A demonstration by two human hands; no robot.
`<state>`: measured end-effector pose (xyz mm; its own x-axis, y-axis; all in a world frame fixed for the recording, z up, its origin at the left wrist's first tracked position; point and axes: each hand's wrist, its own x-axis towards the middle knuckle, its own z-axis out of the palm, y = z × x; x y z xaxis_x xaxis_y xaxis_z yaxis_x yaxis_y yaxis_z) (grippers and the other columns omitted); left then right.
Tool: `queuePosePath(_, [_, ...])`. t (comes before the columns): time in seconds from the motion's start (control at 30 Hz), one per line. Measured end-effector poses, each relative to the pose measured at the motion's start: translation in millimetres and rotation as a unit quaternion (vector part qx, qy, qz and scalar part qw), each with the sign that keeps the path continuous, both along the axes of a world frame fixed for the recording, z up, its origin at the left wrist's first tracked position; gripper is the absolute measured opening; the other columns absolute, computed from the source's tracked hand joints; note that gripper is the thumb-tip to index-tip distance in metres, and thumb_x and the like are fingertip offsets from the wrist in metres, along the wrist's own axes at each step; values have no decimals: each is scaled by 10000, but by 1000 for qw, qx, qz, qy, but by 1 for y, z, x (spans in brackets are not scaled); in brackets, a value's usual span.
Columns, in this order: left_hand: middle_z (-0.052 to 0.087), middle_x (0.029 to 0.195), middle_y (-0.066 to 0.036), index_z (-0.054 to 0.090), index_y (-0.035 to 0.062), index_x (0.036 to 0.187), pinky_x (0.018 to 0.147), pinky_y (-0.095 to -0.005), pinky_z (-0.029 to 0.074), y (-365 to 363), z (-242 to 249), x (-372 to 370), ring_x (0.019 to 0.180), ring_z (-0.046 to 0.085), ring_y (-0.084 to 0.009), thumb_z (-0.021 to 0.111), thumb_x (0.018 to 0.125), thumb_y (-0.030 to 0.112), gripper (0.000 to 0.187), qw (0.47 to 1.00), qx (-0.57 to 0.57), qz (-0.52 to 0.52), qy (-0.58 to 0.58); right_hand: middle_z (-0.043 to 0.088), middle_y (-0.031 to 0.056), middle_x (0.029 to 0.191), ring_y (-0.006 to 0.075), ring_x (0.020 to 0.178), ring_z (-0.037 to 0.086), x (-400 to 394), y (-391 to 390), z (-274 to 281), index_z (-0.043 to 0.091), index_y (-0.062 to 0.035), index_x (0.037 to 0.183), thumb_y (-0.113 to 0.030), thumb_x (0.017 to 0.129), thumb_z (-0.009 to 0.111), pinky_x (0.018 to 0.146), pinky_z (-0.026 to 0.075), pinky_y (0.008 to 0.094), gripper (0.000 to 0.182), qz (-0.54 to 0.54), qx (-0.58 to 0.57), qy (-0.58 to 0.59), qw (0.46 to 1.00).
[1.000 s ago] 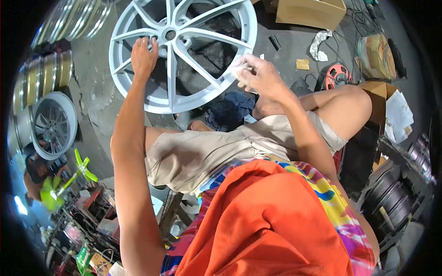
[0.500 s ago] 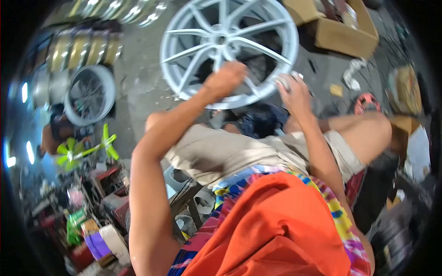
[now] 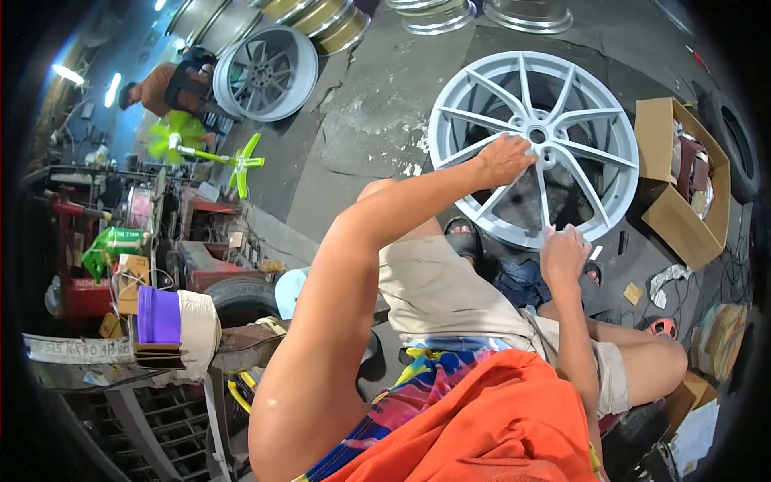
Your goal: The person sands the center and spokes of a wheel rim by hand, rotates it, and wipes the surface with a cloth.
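Note:
A light grey multi-spoke wheel rim [image 3: 438, 132] lies face up on the floor. My left hand [image 3: 506, 161] is on its spokes just beside the centre hub, fingers bent and pressed together; whatever is under them is hidden. At the rim's near edge, my right hand [image 3: 564, 253] has its fingers curled over the outer lip.
An open cardboard box [image 3: 683, 221] holds mixed items right of the rim, near a black tyre [image 3: 731, 145]. More rims [image 3: 269, 72] stand at the upper left, near a green fan [image 3: 241, 165] and another person [image 3: 157, 90]. A purple container [image 3: 159, 315] sits at left.
The view has turned, so the rim appears farther right and lower. My left hand has shifted from the near spokes to beside the hub; my right hand now rests at the near edge.

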<state>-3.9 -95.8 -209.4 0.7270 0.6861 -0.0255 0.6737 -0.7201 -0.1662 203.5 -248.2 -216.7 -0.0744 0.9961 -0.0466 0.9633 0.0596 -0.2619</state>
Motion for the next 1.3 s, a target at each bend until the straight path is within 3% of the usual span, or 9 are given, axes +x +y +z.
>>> queuePosePath(0.1, [667,1184,-174,674,67,1186,942,-503,531,-3,-9,-22,1132,657,-363,597,889,196,333,986,-94,131,-42,670,191,1180,355,1097,595,8,-9,-9,777,-10,932,-250,1035,512,907,426,517,372,20,66,14,998])
queuePosePath(0.27, [733,1007,-269,772,5,913,903,-523,556,-8,-33,-47,984,717,-427,606,859,227,283,939,-299,168,6,668,173,954,363,1015,647,15,11,-8,738,-46,865,-233,973,567,876,433,519,276,72,0,2,997])
queuePosePath(0.53, [727,1019,-309,725,-99,1020,841,-475,603,-30,15,-6,954,739,-428,586,819,21,272,919,-345,174,82,675,204,900,398,926,658,18,17,-22,713,-9,789,-269,1039,489,856,437,513,425,31,37,49,998])
queuePosePath(0.6, [708,987,-352,720,-115,993,886,-473,594,-29,35,2,972,745,-400,602,860,101,279,828,-459,320,41,697,211,895,408,860,673,36,23,-31,752,-8,814,-299,1058,442,832,476,491,490,56,-39,105,992])
queuePosePath(0.63, [720,951,-334,728,-107,959,846,-458,605,-27,35,4,886,764,-367,622,866,103,253,836,-453,307,40,713,215,896,417,821,677,46,21,22,788,-18,920,-322,1072,402,821,504,468,515,-26,-168,338,926])
queuePosePath(0.67, [720,951,-334,728,-107,959,846,-458,605,-25,23,1,886,764,-367,622,866,103,253,836,-457,302,40,720,220,932,414,845,673,62,21,25,782,-23,1050,-333,1081,380,834,506,450,508,-47,-214,379,899])
queuePosePath(0.77, [721,878,-320,737,-64,885,806,-478,594,-17,2,-10,815,757,-371,614,882,137,235,898,-401,165,77,704,189,985,369,936,653,64,5,6,788,-39,1019,-320,1071,438,854,481,457,452,-51,-52,356,932])
queuePosePath(0.83, [716,885,-327,737,-57,897,817,-483,584,-19,10,-9,845,751,-383,609,887,154,247,890,-398,221,22,660,160,1028,332,1027,603,42,-7,-6,788,-40,931,-284,1042,525,874,438,475,376,39,21,53,998])
queuePosePath(1.3, [660,1193,-297,674,-11,1231,994,-505,511,-3,16,16,1094,648,-465,577,888,110,376,949,-220,127,-186,606,135,949,311,973,545,7,4,-17,751,4,821,-206,952,640,841,375,470,272,-5,115,110,987])
